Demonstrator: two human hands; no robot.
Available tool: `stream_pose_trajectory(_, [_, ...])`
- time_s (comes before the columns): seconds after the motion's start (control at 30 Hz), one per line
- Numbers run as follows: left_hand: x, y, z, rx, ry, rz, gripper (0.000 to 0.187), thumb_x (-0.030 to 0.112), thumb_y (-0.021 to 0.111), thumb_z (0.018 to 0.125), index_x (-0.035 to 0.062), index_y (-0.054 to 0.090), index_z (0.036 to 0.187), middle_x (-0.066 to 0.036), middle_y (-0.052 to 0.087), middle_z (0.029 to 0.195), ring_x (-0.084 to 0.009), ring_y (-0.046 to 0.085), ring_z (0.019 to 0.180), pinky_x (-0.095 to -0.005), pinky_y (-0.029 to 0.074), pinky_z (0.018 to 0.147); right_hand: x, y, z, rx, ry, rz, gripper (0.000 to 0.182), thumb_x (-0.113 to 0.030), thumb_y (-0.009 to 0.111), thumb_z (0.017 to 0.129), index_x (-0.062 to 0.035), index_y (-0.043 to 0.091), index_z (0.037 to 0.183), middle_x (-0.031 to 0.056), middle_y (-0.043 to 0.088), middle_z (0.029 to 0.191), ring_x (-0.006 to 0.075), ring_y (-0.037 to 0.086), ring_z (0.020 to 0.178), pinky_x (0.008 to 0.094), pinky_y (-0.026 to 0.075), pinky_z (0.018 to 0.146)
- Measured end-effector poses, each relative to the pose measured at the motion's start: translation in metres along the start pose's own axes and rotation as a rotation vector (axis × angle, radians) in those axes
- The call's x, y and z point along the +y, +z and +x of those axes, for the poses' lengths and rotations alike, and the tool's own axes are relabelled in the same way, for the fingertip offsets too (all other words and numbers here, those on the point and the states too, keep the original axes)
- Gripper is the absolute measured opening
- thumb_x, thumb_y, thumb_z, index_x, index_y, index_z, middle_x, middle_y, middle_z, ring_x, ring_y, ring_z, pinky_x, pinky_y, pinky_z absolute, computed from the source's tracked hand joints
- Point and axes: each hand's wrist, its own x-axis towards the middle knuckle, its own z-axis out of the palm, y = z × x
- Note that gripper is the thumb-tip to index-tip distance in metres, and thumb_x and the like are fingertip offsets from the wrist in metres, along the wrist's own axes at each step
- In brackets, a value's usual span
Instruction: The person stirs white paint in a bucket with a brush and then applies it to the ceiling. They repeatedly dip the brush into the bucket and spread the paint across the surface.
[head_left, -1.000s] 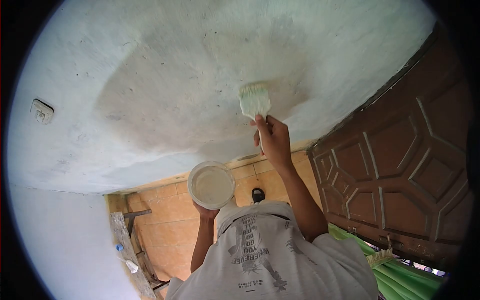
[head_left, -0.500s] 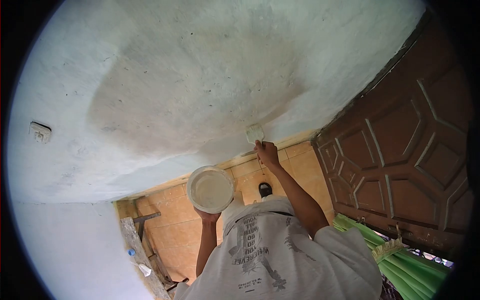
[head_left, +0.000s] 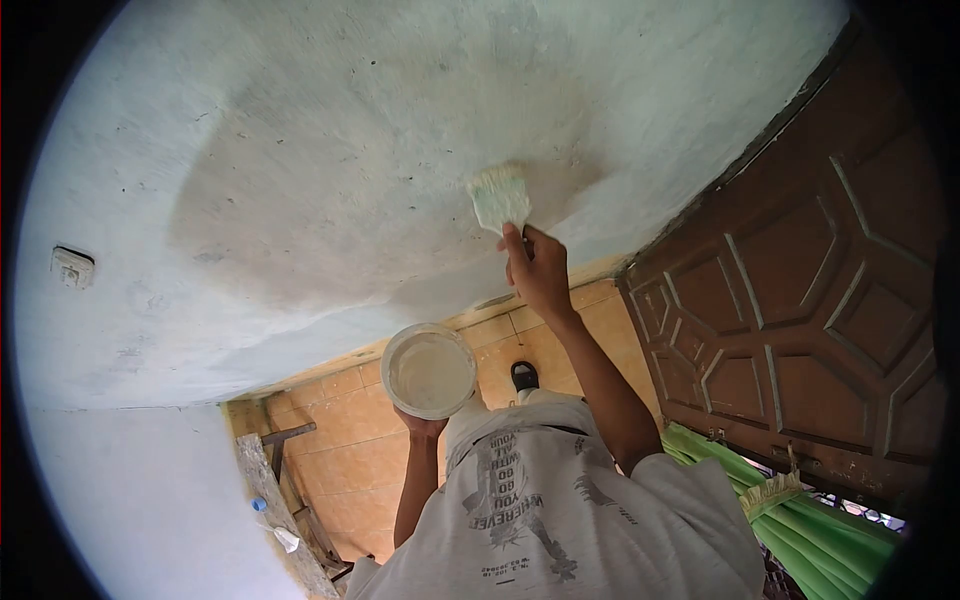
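Observation:
My right hand [head_left: 541, 270] is closed round the handle of a wide paintbrush [head_left: 500, 200], whose pale bristles lie against or very close to the wall [head_left: 330, 170]. A large darker, damp-looking patch spreads over that wall around the brush. Lower down, my left hand [head_left: 420, 424] grips a round white bucket [head_left: 430, 411] from beneath and the side; most of its fingers are hidden behind it. Whitish liquid [head_left: 432, 370] shows inside the bucket.
A brown panelled door [head_left: 800, 300] stands at the right, with a green curtain [head_left: 820, 530] below it. A wall socket [head_left: 73, 267] is at the left. A worn wooden piece [head_left: 270, 490] stands at lower left on the orange tiled floor [head_left: 350, 460].
My right hand has carried the brush upward along the wall, from near its lower part into the darker patch. The bucket has shifted only slightly in view.

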Motion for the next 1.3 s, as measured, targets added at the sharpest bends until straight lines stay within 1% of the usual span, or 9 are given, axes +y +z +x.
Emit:
stream_pose_trajectory(0.07, [-0.002,0.0,-0.002,0.004,0.005,-0.001,0.091,0.078,0.046,0.095,0.0149,0.036,0.16,-0.021,0.042,0.159,-0.0542,0.047,0.139,-0.0818,0.046,0.097,0.041,0.003,-0.005,-0.013,0.068,-0.078,0.046,-0.038,0.057,0.109,-0.001,0.069,0.084,0.0051,0.057,0.051,0.014,0.057,0.044,0.0341,0.043,0.049])
stream_pose_trajectory(0.3, [-0.001,0.009,-0.018,0.015,0.022,0.065,0.09,0.078,0.045,0.095,0.0143,0.037,0.159,-0.02,0.045,0.156,-0.053,0.05,0.135,-0.0804,0.048,0.097,0.171,0.018,-0.007,-0.014,0.13,-0.109,0.048,-0.04,0.054,0.11,-0.0014,0.065,0.083,0.0033,0.056,0.05,0.0122,0.054,0.039,0.0308,0.042,0.039])
stream_pose_trajectory(0.5, [-0.002,0.006,-0.023,-0.006,0.035,0.11,0.089,0.077,0.045,0.096,0.0138,0.038,0.158,-0.02,0.046,0.155,-0.052,0.051,0.135,-0.0797,0.047,0.098,0.215,0.015,-0.014,-0.059,0.386,-0.148,0.047,-0.037,0.058,0.106,0.0006,0.069,0.081,0.0096,0.066,0.058,0.0178,0.064,0.048,0.0357,0.049,0.049])
stream_pose_trajectory(0.57, [-0.003,0.009,-0.025,0.007,0.053,0.107,0.088,0.076,0.045,0.096,0.0138,0.038,0.159,-0.021,0.046,0.156,-0.0519,0.05,0.136,-0.0799,0.046,0.098,0.22,0.02,-0.013,-0.055,0.42,-0.117,0.046,-0.037,0.057,0.108,0.001,0.069,0.084,0.0074,0.062,0.055,0.0151,0.059,0.043,0.0326,0.046,0.043])
stream_pose_trajectory(0.87, [-0.009,0.001,-0.016,0.037,0.033,-0.039,0.089,0.076,0.044,0.097,0.015,0.035,0.161,-0.021,0.042,0.159,-0.0522,0.046,0.14,-0.0804,0.045,0.101,0.049,0.022,-0.015,-0.06,0.187,0.002,0.047,-0.04,0.058,0.109,0.0015,0.069,0.09,0.003,0.056,0.053,0.0097,0.051,0.041,0.0292,0.041,0.04])
stream_pose_trajectory(1.0, [-0.008,0.002,-0.008,0.002,0.014,0.008,0.089,0.076,0.044,0.097,0.0144,0.035,0.161,-0.022,0.042,0.159,-0.0528,0.046,0.14,-0.0797,0.045,0.1,0.045,0.038,-0.022,0.037,-0.061,0.131,0.049,-0.043,0.056,0.11,-0.0004,0.067,0.088,-0.0003,0.052,0.052,0.0078,0.049,0.042,0.0266,0.039,0.043])
stream_pose_trajectory(1.1, [-0.005,0.001,-0.003,0.002,0.019,0.038,0.091,0.077,0.044,0.096,0.0134,0.034,0.161,-0.023,0.041,0.159,-0.0537,0.046,0.139,-0.079,0.046,0.1,0.075,0.047,-0.016,0.052,0.045,0.158,0.047,-0.041,0.055,0.11,-0.0014,0.065,0.087,0.0003,0.052,0.054,0.0082,0.05,0.046,0.0282,0.04,0.047])
stream_pose_trajectory(1.2, [0.004,0.006,0.006,-0.019,0.023,0.055,0.094,0.078,0.046,0.095,0.0123,0.033,0.161,-0.025,0.04,0.159,-0.0546,0.046,0.139,-0.0784,0.046,0.1,0.166,0.056,-0.006,0.154,-0.079,-0.074,0.048,-0.04,0.055,0.109,-0.0001,0.065,0.086,0.0089,0.062,0.06,0.0219,0.059,0.051,0.0377,0.044,0.053])
stream_pose_trajectory(1.3, [0.01,0.006,0.008,-0.04,0.032,0.067,0.096,0.078,0.047,0.094,0.0112,0.032,0.162,-0.028,0.039,0.159,-0.0555,0.045,0.139,-0.0779,0.046,0.1,0.227,0.048,-0.011,0.144,0.028,-0.349,0.049,-0.043,0.056,0.108,0.0009,0.065,0.089,0.0137,0.067,0.067,0.0323,0.064,0.058,0.0435,0.047,0.058])
